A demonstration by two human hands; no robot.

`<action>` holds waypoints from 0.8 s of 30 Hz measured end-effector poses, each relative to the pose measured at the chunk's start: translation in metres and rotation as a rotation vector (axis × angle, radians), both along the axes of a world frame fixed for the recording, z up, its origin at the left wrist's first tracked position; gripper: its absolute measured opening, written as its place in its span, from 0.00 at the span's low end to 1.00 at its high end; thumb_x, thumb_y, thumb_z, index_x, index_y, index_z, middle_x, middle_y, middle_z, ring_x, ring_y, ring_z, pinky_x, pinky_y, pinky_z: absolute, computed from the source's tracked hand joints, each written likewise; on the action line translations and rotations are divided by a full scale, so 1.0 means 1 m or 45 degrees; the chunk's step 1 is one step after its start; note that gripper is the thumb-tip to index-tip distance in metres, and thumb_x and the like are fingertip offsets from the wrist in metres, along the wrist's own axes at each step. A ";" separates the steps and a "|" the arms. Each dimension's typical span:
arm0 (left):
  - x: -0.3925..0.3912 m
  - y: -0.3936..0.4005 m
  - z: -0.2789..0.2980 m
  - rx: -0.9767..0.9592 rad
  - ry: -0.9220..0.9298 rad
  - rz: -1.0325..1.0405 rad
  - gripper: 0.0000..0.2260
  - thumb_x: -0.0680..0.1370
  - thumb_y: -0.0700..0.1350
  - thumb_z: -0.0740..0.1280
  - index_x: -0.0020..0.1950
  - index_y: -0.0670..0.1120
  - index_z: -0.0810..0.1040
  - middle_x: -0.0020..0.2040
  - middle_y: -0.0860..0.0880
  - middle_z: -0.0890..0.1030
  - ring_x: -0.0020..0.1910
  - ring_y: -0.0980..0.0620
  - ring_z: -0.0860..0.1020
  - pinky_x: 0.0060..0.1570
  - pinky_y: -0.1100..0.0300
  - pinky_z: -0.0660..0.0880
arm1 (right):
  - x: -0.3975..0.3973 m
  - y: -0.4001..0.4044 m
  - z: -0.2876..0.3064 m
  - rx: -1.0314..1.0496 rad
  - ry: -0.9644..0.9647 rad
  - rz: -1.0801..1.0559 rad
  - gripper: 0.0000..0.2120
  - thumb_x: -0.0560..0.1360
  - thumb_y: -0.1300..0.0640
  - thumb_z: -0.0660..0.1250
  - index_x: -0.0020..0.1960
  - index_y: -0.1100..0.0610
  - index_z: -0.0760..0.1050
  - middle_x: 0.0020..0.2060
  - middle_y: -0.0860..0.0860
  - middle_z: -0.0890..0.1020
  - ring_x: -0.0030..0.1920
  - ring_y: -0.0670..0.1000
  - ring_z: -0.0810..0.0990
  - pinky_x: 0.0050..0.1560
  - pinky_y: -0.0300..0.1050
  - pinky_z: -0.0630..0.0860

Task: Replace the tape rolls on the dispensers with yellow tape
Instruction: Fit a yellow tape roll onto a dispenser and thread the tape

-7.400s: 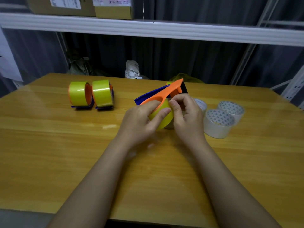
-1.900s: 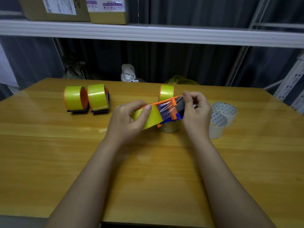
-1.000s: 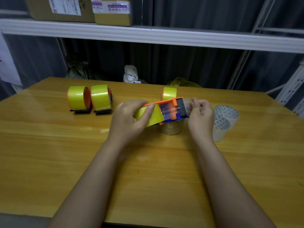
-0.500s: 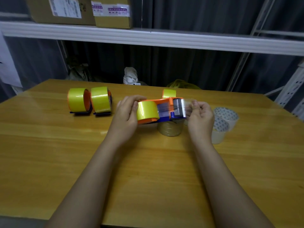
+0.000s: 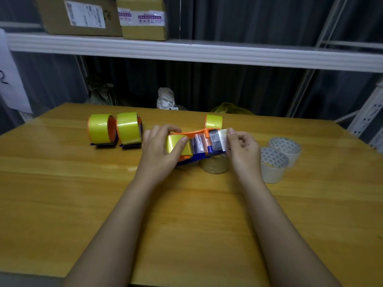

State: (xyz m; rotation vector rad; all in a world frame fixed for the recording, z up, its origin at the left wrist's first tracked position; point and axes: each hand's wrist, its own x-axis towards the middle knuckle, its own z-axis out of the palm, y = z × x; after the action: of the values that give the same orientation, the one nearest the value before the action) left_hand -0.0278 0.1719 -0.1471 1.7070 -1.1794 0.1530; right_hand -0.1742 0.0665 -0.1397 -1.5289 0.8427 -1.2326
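Yellow tape now drawn past the dispenser (image 5: 196, 146) blade, left hand (image 5: 159, 150) gripping roll, right hand (image 5: 242, 148) pinching tape.

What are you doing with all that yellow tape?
A person is loading yellow tape into a dispenser held above the table. The left hand grips the yellow roll on it, while the right hand pinches the pulled-out tape end at the front. Two loaded dispensers stand at the left; white rolls sit at the right.
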 end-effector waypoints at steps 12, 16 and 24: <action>0.006 -0.001 -0.001 -0.007 0.039 -0.092 0.11 0.79 0.51 0.59 0.58 0.52 0.76 0.53 0.52 0.74 0.58 0.50 0.72 0.54 0.54 0.72 | -0.003 -0.007 -0.004 0.090 -0.095 -0.070 0.07 0.81 0.55 0.59 0.44 0.51 0.70 0.42 0.55 0.83 0.44 0.53 0.83 0.44 0.44 0.81; 0.007 -0.001 -0.002 0.021 0.018 -0.130 0.15 0.79 0.47 0.55 0.62 0.50 0.76 0.54 0.49 0.75 0.59 0.50 0.71 0.57 0.59 0.69 | -0.005 -0.007 -0.003 0.114 -0.133 -0.103 0.07 0.81 0.55 0.58 0.45 0.51 0.69 0.44 0.58 0.83 0.43 0.51 0.84 0.39 0.38 0.81; 0.010 -0.003 -0.007 0.072 -0.084 0.089 0.19 0.77 0.30 0.57 0.61 0.46 0.76 0.57 0.48 0.74 0.62 0.49 0.68 0.57 0.66 0.61 | -0.002 0.008 0.005 0.056 -0.266 0.153 0.06 0.79 0.60 0.62 0.45 0.61 0.74 0.38 0.57 0.83 0.38 0.47 0.84 0.38 0.37 0.80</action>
State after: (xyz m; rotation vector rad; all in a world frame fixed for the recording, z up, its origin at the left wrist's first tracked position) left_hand -0.0179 0.1691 -0.1542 1.8058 -1.1828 0.2223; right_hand -0.1763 0.0746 -0.1352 -1.3682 0.6285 -1.2518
